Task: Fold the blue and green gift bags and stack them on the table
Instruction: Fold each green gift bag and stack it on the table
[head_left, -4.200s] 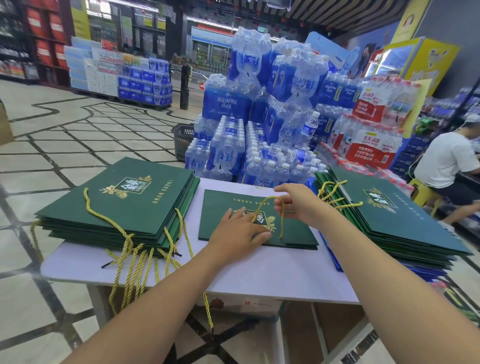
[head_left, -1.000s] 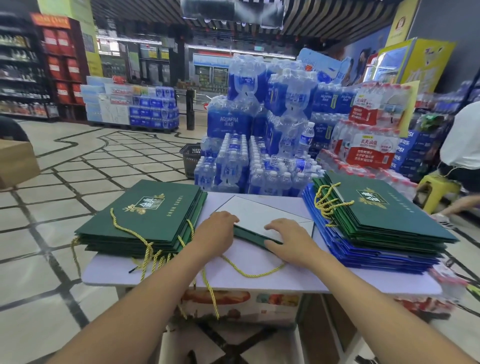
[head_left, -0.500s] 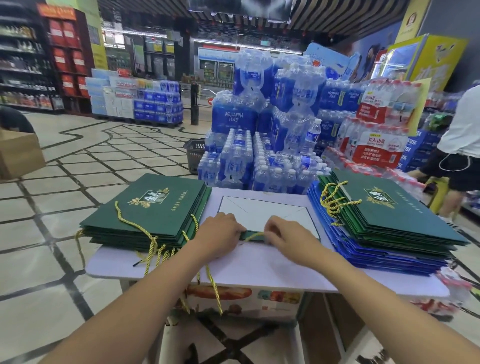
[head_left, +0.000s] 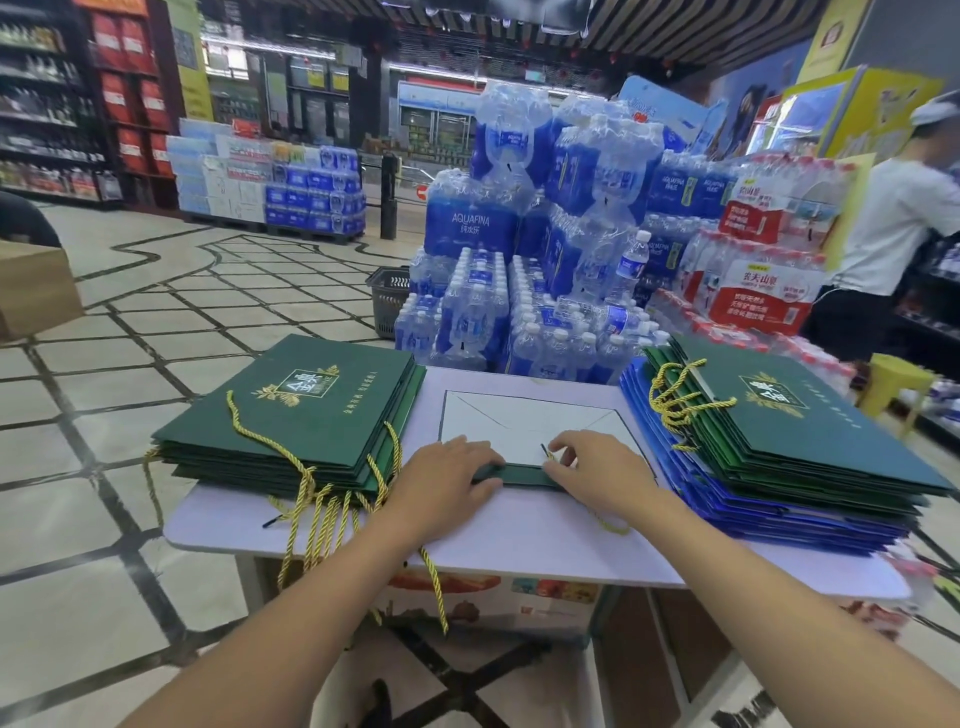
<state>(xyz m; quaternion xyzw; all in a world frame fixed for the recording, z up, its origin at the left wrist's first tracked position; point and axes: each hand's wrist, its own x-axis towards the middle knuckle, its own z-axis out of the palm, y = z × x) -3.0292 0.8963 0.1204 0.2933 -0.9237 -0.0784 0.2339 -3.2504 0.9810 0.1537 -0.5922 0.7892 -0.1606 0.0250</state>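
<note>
Near the front edge of the table (head_left: 519, 543), the left hand (head_left: 447, 483) presses flat on the green gift bag (head_left: 527, 426), and the right hand (head_left: 597, 473) pinches its gold cord (head_left: 549, 457). I would tuck the cord inside first, then crease evenly.

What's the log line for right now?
step: folding green bag | left hand: presses bag | right hand: pinches its edge

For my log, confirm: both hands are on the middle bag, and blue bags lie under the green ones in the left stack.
Wrong stack. The head view shows the blue bags under the green ones in the right stack; the left hand and right hand are on the middle bag.
</note>
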